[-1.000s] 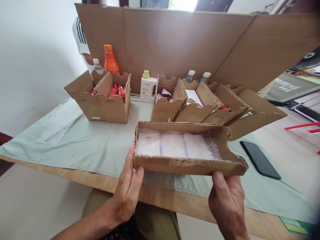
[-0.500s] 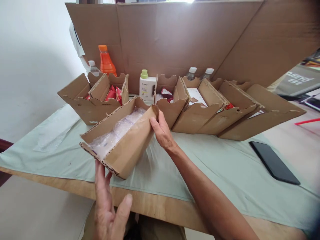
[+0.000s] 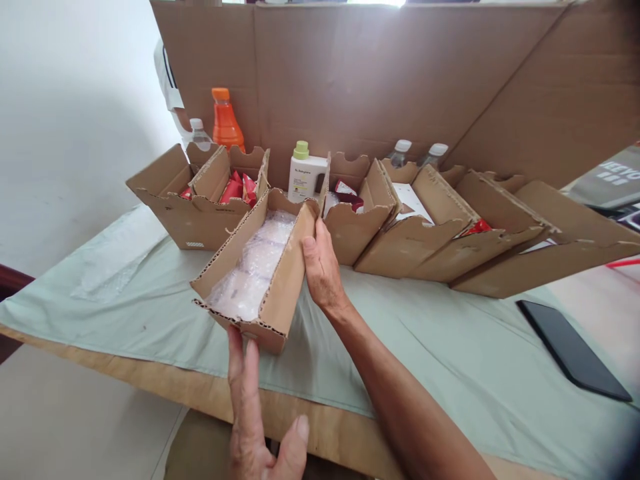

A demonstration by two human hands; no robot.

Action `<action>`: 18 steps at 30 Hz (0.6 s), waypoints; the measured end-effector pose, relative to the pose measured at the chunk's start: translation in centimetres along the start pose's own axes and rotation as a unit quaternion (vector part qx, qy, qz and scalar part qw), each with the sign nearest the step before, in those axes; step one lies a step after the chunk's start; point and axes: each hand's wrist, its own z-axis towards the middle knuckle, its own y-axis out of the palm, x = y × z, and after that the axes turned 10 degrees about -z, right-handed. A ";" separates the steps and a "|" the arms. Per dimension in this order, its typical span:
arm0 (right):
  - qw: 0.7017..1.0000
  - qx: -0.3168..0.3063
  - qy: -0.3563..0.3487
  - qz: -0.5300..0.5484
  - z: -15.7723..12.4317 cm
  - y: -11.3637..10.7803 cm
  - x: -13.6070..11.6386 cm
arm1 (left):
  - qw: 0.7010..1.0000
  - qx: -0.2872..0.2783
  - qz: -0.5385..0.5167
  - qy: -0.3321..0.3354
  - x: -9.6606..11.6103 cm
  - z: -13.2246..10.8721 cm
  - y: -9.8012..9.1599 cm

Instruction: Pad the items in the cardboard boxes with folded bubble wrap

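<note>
The narrow cardboard box (image 3: 287, 277), open-topped and filled with a bubble-wrapped bundle (image 3: 253, 267), lies slantwise between the two groups of boxes, its near end towards the person; whether its base meets the cloth (image 3: 165, 310) is hidden. The right hand (image 3: 323, 273) grasps the right wall by the far corner, while the left hand (image 3: 250, 427) only props the near end on its fingertips, thumb spread clear. Such light support could let that end dip and the bundle slide out over the low, ragged edge. Too far a push might catch the left-hand boxes (image 3: 200, 223), jostle the right-hand row (image 3: 350, 230) or knock the white bottle (image 3: 303, 178) behind.
</note>
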 end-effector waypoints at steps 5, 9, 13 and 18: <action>0.998 0.027 -0.022 0.052 -2.9 0.8 1.3 | 1.000 -0.019 -0.005 -0.001 -0.4 0.4 0.6; 0.994 0.061 0.029 0.090 -3.7 2.2 4.2 | 0.997 -0.075 -0.002 0.022 -0.8 1.7 1.0; 0.991 0.077 0.063 0.090 -3.8 3.3 6.7 | 0.995 -0.094 0.020 0.041 -1.7 3.9 2.0; 0.987 0.098 0.082 0.097 -4.1 3.8 7.4 | 0.990 -0.096 0.052 0.087 -3.7 8.0 3.4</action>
